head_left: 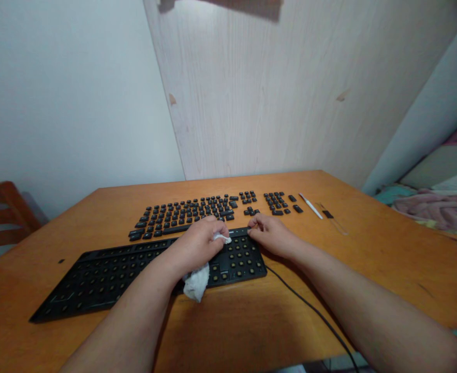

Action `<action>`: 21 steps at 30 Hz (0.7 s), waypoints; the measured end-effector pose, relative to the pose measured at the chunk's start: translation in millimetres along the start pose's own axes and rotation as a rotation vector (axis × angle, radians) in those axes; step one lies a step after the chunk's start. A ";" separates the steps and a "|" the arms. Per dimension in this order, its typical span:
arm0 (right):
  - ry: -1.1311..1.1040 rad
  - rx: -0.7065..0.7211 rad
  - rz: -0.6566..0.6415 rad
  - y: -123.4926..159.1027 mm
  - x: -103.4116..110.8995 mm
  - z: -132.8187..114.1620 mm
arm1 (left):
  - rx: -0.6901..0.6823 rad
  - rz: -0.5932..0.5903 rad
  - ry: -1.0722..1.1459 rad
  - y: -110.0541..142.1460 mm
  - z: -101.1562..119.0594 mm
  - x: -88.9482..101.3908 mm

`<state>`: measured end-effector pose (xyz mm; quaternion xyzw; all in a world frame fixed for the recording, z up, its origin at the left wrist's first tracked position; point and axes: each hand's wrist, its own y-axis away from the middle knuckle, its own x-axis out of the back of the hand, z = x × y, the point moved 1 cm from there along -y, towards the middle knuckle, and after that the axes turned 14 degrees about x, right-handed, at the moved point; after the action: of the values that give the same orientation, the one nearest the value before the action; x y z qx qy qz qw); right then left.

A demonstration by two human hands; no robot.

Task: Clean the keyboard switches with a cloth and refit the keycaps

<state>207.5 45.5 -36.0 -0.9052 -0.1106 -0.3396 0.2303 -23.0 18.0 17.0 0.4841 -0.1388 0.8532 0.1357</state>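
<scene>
A black keyboard base (107, 282) with its keycaps off lies at a slant on the table, bare switch posts showing. My left hand (199, 241) is closed on a crumpled white wipe (197, 284). One end of it pokes out between thumb and fingers against the keyboard, while the rest hangs below the palm over the front edge. At the far right corner of the keyboard, my right hand (269, 234) grips the rim between thumb and curled fingers. Behind both hands, the loose black keycaps (185, 212) are laid out in keyboard order.
A white pen-like stick (311, 206) and a thin wire tool with a black middle (328, 214) lie to the right of the keycaps. A black cable (309, 305) runs off the near table edge. One small dark piece (61, 261) sits at left, near a wooden chair (11, 212).
</scene>
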 end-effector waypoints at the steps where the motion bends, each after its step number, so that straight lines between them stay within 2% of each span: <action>1: -0.002 0.005 -0.002 -0.6 -0.1 1.2 | 0.002 -0.016 -0.020 -0.4 0.3 0.0; 7: -0.051 0.013 -0.030 -2.8 -0.2 4.3 | 0.000 -0.060 -0.135 -1.2 5.0 -0.7; 13: -0.034 0.015 -0.044 -4.8 0.2 1.7 | 0.030 -0.083 -0.161 -0.4 8.8 -1.5; 21: -0.020 0.028 -0.051 -6.4 0.0 -0.1 | 0.038 -0.055 -0.226 -5.1 18.0 -4.4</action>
<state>205.1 51.0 -33.8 -0.9022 -0.1409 -0.3345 0.2331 -4.7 15.7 22.7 0.5833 -0.1239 0.7916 0.1333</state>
